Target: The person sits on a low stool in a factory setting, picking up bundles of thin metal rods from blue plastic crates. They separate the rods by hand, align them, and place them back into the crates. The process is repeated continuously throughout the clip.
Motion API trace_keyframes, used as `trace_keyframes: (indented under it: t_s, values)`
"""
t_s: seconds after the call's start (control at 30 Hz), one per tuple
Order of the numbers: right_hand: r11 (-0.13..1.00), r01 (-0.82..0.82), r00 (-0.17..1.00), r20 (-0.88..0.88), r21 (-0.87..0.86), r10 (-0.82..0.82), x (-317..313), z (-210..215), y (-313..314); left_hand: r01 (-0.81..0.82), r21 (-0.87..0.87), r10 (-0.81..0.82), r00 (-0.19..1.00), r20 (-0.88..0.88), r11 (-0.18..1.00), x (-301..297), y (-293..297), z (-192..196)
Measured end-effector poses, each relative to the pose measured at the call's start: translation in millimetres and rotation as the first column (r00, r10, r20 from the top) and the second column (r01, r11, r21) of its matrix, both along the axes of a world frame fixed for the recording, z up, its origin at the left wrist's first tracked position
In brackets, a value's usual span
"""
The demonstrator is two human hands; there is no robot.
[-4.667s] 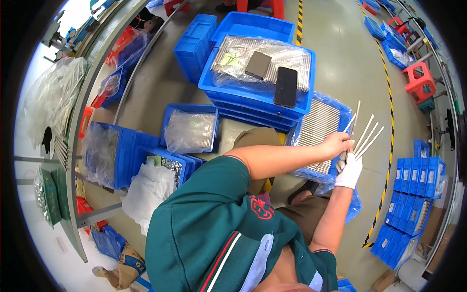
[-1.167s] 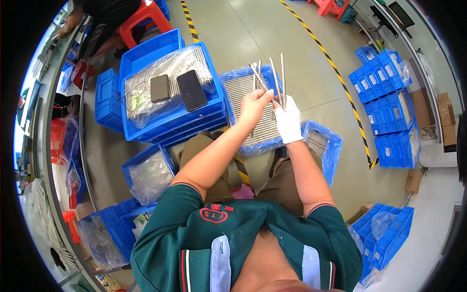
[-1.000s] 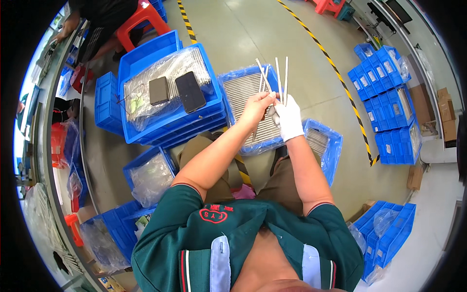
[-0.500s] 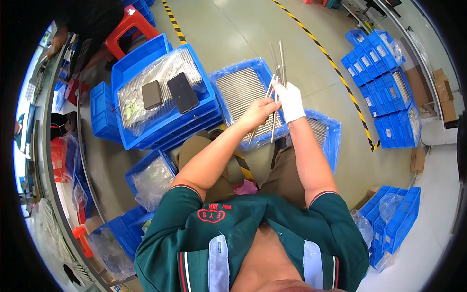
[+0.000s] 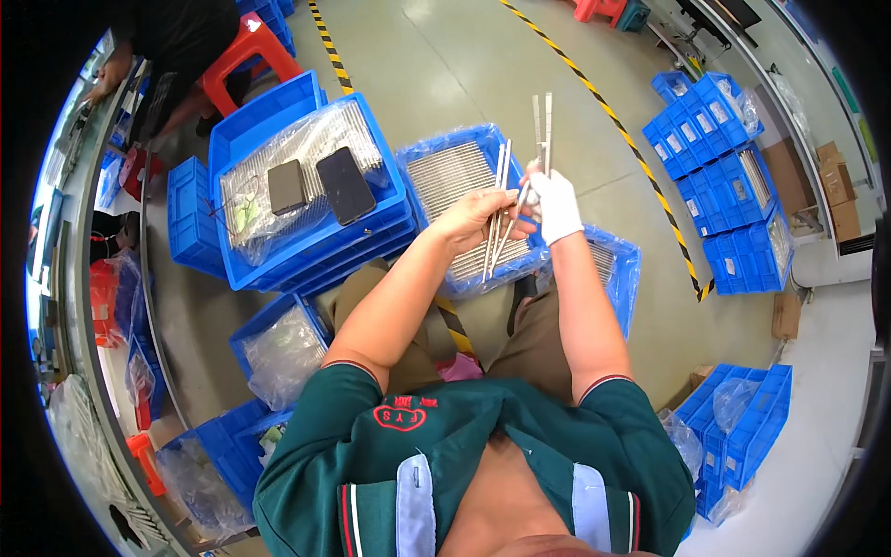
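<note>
Bare, my left hand [image 5: 475, 215] closes its fingers on a few thin metal rods [image 5: 498, 200] that slant up and down past it. My right hand [image 5: 558, 206], in a white glove, grips other metal rods [image 5: 543, 130] that stick up beyond its fingers. One rod crosses between the two hands. Both hands hover over a blue crate [image 5: 405, 160] lined with clear plastic, where many similar rods lie side by side. Beside it, partly behind my right forearm, a second lined blue crate [image 5: 629, 278] also contains rods.
Stacked blue crates [image 5: 306, 265] at my left carry bagged rods, a black phone [image 5: 346, 186] and a dark flat box [image 5: 287, 185]. A red stool [image 5: 243, 56] and another person's arm [image 5: 111, 72] are at the far left. More blue crates [image 5: 729, 186] stand at the right.
My hands have moved apart slightly. Several rods now stand in my left hand, while those in my right hand have shifted a little to the right.
</note>
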State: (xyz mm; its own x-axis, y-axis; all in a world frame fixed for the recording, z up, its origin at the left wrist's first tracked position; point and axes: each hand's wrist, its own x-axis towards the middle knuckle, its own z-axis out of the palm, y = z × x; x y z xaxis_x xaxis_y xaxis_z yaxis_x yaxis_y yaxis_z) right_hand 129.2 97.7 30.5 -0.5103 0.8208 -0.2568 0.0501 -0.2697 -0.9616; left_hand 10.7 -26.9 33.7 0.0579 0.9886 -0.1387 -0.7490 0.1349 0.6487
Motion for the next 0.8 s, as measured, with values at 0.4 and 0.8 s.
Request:
trace_keyframes:
  t_s: [0.4,0.8]
  values:
    - [0.949,-0.129,0.977,0.201,0.288,0.072,-16,-24,-3,-0.180,-0.085,0.163,0.970,-0.182,0.980,-9,-1,-11]
    - [0.956,-0.276,0.961,0.048,0.095,0.273,12,21,-41,-0.629,0.063,0.632,0.771,-0.082,0.775,-50,7,-1]
